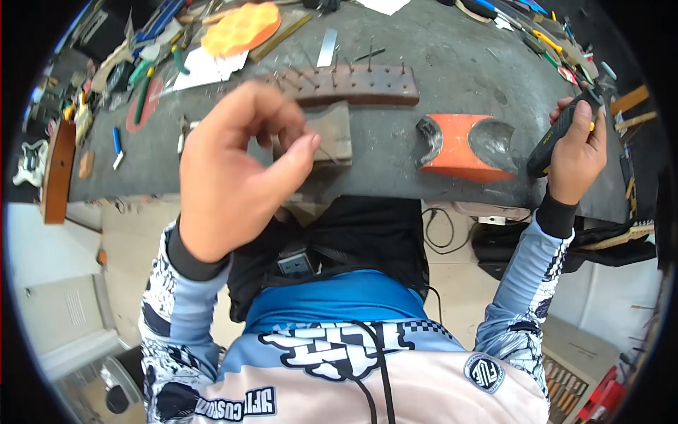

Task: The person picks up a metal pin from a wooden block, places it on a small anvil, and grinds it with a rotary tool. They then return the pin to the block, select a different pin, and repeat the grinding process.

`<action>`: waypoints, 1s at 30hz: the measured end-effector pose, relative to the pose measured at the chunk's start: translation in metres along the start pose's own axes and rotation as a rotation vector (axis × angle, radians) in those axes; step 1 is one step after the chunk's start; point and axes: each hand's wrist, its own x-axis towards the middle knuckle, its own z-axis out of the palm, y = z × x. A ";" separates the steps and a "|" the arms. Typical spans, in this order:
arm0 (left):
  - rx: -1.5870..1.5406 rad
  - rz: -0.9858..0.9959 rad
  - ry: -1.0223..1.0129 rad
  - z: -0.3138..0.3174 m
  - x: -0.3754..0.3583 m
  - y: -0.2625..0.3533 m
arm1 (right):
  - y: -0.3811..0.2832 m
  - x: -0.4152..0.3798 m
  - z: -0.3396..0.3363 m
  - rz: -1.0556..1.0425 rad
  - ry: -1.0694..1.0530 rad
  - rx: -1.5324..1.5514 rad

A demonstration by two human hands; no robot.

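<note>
My left hand is raised over the left part of the bench, fingers curled toward the thumb, pinching something thin that I cannot make out. Just beyond its fingertips sits a grey-brown block with a curved top, partly hidden by the hand. On the right, my right hand is wrapped round a black handheld tool, held near the bench's right edge. Between the hands rests an orange block with dark, scooped sides. A brown wooden holder with several thin bits standing in it lies behind the grey-brown block.
The dark workbench curves across the view. An orange sponge, a metal strip and a blue-handled tool lie on it. A wooden board stands at the left edge. Assorted tools crowd both far corners.
</note>
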 end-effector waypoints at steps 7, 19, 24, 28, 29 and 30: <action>0.011 0.127 0.031 -0.002 -0.013 -0.007 | -0.004 0.000 0.000 -0.028 -0.124 -0.035; 0.323 0.359 -0.116 -0.024 0.007 -0.014 | -0.010 0.004 0.005 0.043 -0.183 -0.209; -0.213 0.027 0.045 -0.008 -0.007 -0.020 | -0.006 0.000 0.007 0.037 -0.130 -0.195; -0.734 -0.223 0.171 -0.005 -0.007 -0.013 | -0.007 -0.001 0.005 0.056 -0.096 -0.191; -0.826 -0.251 0.180 -0.006 -0.004 -0.014 | -0.006 -0.001 0.003 0.057 -0.098 -0.182; -0.815 -0.248 0.186 -0.008 0.000 -0.013 | -0.005 0.000 0.002 0.072 -0.081 -0.195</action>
